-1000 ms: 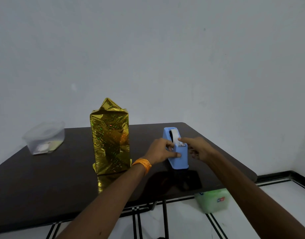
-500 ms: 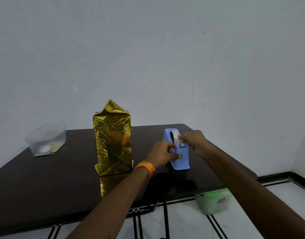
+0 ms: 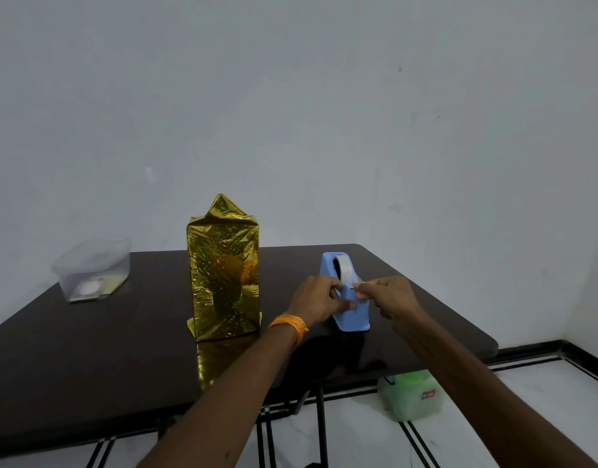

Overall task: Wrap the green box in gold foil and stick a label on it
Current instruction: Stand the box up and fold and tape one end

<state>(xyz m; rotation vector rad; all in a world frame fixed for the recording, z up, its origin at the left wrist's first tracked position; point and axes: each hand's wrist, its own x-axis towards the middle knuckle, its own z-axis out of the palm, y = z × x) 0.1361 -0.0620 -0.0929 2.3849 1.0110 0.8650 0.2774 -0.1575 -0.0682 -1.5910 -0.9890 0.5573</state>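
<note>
Bare forearms, orange thread band (image 3: 290, 325) on left wrist

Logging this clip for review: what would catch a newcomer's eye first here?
The tall gold-foil-wrapped box stands upright at centre. To its right, the left hand grips a blue tape dispenser while the right hand pinches its tape end. A clear tub sits far left.

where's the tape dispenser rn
Head view: the dispenser stands on the table, right of the gold-wrapped box, with the left hand gripping it and right hand pinching its tape.

Plain room, perhaps a home, bare wall (image 3: 324, 96), tiled floor (image 3: 358, 437), dark table (image 3: 88, 352)
</note>
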